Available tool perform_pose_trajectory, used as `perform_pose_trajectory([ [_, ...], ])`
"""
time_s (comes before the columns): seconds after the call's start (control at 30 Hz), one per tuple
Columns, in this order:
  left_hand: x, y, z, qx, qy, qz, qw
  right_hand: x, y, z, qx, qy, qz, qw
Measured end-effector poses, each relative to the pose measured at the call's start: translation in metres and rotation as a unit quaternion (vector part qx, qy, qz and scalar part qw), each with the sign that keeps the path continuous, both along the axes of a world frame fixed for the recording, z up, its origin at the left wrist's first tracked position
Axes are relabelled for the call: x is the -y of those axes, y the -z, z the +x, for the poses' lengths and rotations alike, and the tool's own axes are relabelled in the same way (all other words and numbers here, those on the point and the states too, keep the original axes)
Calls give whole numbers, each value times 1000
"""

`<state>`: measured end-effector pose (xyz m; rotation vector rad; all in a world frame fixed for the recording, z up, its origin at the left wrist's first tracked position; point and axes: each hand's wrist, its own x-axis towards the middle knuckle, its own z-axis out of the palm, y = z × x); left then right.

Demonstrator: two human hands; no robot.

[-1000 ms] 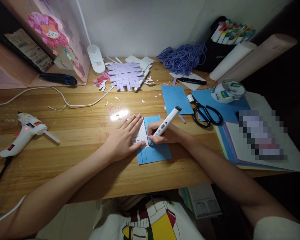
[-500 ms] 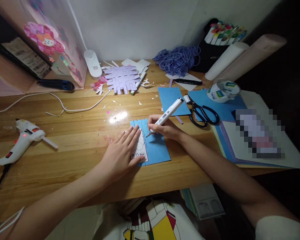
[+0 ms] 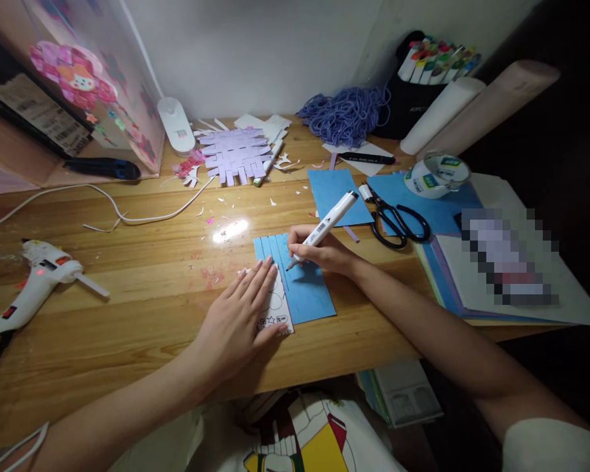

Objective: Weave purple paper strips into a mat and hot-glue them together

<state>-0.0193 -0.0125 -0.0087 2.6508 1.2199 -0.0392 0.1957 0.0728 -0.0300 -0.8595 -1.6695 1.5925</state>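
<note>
My left hand (image 3: pixel 243 305) lies flat, fingers stretched, over a white card (image 3: pixel 276 301) with black drawings. That card overlaps the left part of a blue sheet (image 3: pixel 312 292), which bears several dark lines near its left side. In my right hand (image 3: pixel 322 250) is a white marker (image 3: pixel 332 219), its dark tip pointing down close to the blue sheet, just right of the lines. Whether the tip touches the paper cannot be made out.
Black-handled scissors (image 3: pixel 398 223), another blue sheet (image 3: pixel 339 196) and a tape roll (image 3: pixel 437 176) are at the right. A glue gun (image 3: pixel 34 285) lies at the left. Woven purple paper (image 3: pixel 236 156) and blue yarn (image 3: pixel 344 117) are at the back.
The white card under my left hand has shifted down and slightly tilted, uncovering more of the blue sheet's lines. My right hand still holds the marker in nearly the same spot.
</note>
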Motion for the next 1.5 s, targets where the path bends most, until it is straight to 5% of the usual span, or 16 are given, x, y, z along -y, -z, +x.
perform_pose_trajectory([
  [0.17, -1, 2, 1, 7, 2, -8, 1000, 0, -2, -2, 10, -1, 10, 1000],
  [0.43, -2, 3, 2, 12, 3, -15, 1000, 40, -13, -11, 86, 154, -3, 984],
  [0.63, -4, 3, 2, 32, 3, -26, 999, 64, -5, -3, 73, 163, 18, 984],
  [1.5, -2, 4, 4, 16, 4, -9, 1000, 67, -8, -3, 162, 125, 95, 974],
])
